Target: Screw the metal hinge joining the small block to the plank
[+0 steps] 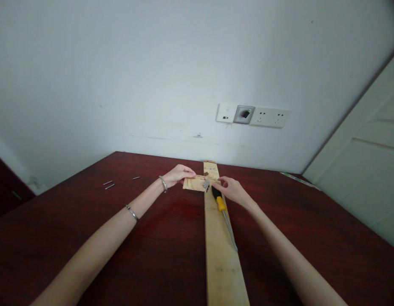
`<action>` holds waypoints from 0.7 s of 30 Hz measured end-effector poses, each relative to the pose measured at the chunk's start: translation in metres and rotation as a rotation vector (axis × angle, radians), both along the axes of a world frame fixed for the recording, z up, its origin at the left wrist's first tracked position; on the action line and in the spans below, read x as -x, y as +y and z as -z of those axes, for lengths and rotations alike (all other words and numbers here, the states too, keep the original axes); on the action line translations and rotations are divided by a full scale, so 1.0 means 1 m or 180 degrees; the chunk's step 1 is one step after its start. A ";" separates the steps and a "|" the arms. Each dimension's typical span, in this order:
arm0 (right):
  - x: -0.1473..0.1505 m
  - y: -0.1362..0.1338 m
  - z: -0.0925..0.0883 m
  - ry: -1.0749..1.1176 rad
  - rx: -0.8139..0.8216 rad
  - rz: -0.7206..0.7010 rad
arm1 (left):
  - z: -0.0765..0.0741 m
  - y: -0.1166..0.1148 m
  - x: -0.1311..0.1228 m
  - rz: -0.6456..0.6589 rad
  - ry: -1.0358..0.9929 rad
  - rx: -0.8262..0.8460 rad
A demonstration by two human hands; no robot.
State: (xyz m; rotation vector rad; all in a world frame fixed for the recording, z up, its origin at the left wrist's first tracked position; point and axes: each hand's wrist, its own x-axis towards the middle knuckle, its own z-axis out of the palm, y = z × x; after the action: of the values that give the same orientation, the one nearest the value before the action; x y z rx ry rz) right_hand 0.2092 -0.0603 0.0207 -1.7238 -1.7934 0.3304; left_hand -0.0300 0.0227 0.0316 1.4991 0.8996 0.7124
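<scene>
My left hand (180, 174) pinches the left end of a small, thin piece of pale wood (192, 183). My right hand (232, 190) is closed at that piece's right end, thumb and fingers together on its edge. On the piece, near its middle, sits a small silvery metal hinge-like fitting (206, 185); its details are too small to make out. Under the piece runs a long pale wooden plank (220, 263). A screwdriver (221, 204) with a black and yellow handle lies on the plank, its handle just below my right fingers and its shaft pointing towards me.
Several thin metal pins or screws (109, 186) lie on the dark red tabletop (145, 255) at the left. A pale flat strip (300, 180) rests near the right back edge. Behind the table is a white wall with sockets (270, 117); a white door (369, 157) stands at the right.
</scene>
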 end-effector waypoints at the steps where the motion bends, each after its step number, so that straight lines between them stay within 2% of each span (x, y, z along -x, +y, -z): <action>1: 0.001 0.000 -0.003 -0.0027 -0.0157 0.0044 | -0.001 -0.001 0.000 0.0022 0.0000 -0.0001; 6: 0.007 -0.006 -0.018 0.0135 -0.0614 -0.0116 | -0.003 -0.004 -0.001 0.0124 -0.0056 -0.0097; 10: 0.011 -0.013 -0.027 0.0336 -0.0883 -0.0913 | -0.001 -0.002 -0.002 0.0149 -0.0087 -0.0185; 14: 0.013 -0.016 -0.030 0.0182 -0.0774 -0.1616 | 0.001 -0.001 -0.002 0.0186 -0.0055 -0.0188; 17: 0.015 -0.016 -0.029 0.0119 -0.0738 -0.1781 | 0.001 -0.002 -0.003 0.0180 -0.0020 -0.0186; 21: 0.018 -0.017 -0.028 0.0073 -0.0725 -0.1774 | 0.000 -0.005 -0.004 0.0165 0.0007 -0.0146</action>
State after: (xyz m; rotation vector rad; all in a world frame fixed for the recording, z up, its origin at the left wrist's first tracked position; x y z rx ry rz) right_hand 0.1914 -0.0770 0.0483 -1.0413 -2.1785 0.3536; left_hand -0.0259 0.0173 0.0319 1.5584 0.8480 0.6977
